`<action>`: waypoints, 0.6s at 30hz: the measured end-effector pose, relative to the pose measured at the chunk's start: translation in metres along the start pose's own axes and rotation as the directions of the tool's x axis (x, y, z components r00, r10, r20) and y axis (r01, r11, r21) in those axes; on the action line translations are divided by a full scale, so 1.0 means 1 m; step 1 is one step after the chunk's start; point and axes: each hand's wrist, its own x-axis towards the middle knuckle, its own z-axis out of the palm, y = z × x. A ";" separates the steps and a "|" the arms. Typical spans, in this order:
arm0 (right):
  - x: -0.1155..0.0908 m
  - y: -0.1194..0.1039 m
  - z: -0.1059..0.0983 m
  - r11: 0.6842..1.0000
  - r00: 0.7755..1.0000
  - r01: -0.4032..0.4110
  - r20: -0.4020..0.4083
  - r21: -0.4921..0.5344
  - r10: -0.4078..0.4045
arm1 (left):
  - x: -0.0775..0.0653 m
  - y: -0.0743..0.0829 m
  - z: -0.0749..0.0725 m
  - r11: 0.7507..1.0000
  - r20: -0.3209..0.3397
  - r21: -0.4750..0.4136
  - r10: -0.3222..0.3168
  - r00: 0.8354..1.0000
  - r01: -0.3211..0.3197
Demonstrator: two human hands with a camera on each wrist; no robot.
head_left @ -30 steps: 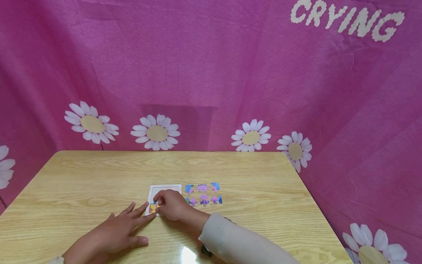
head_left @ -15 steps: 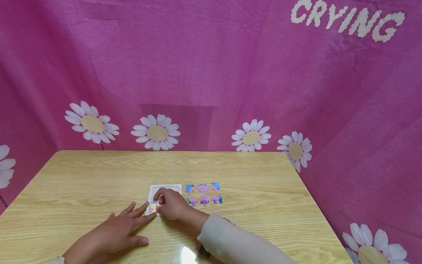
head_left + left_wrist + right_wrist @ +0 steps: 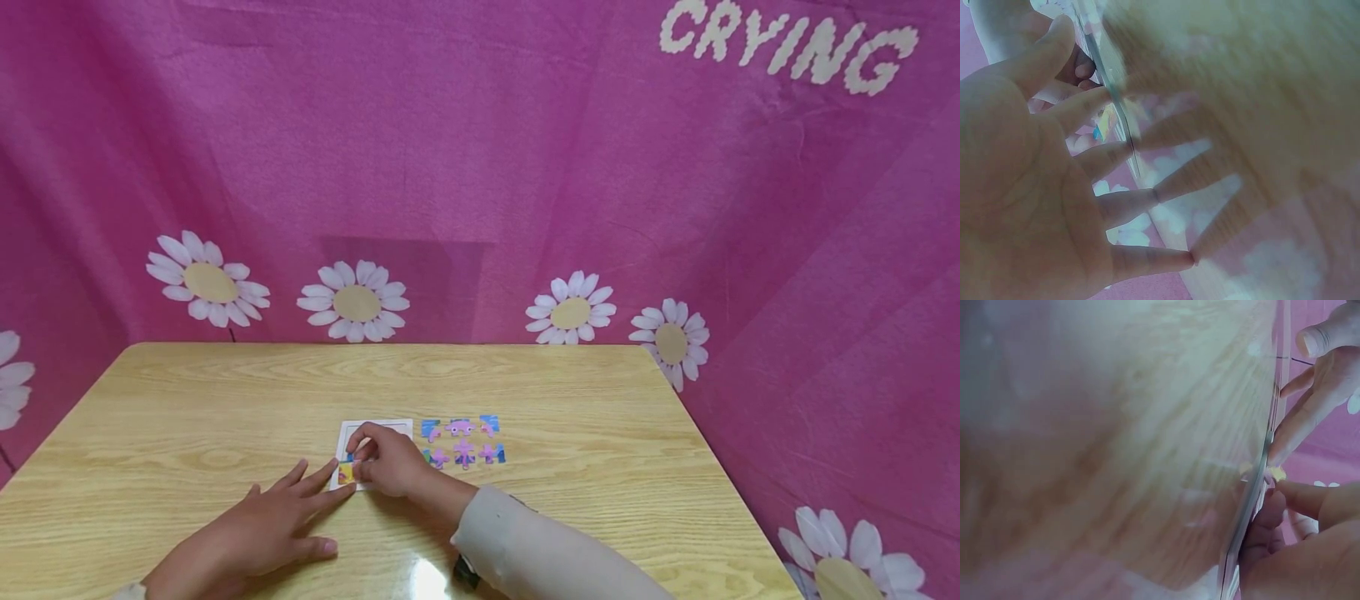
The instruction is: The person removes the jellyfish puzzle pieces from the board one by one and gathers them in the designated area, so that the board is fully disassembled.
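A white puzzle frame (image 3: 408,428) lies flat on the table, with a yellow puzzle piece (image 3: 346,473) in its near left corner. My left hand (image 3: 266,521) is spread, two fingertips touching the frame's left and near edges. Over the frame, my right hand (image 3: 393,462) has its fingers curled, thumb and forefinger pinching a small puzzle piece beside the yellow one. The right wrist view shows a yellow and pinkish bit (image 3: 1277,474) at these fingertips; the rest of that piece is hidden. Blue shows just behind the yellow piece.
Right of the frame, several pink and blue puzzle pieces (image 3: 463,454) lie in two rows. The wooden table (image 3: 600,442) ends at a pink cloth (image 3: 450,167) printed with daisies. Light glares off the table's near part.
My right hand's fingertips shift slightly at the piece, and the thumb turns a little. The left hand stays in place, and the loose pieces lie as before.
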 end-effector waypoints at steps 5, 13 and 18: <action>0.001 0.002 0.002 0.998 0.999 -0.014 -0.029 0.067 0.016 | 0.000 -0.001 0.001 1.000 -0.002 0.005 0.004 1.000 -0.004; 0.002 0.001 -0.001 0.987 0.999 -0.031 -0.032 0.160 0.036 | 0.001 -0.002 0.001 1.000 -0.002 0.003 0.003 1.000 -0.003; 0.001 0.000 -0.004 0.980 0.999 -0.042 -0.024 0.192 0.048 | 0.000 -0.002 0.001 1.000 0.003 -0.008 -0.003 1.000 0.003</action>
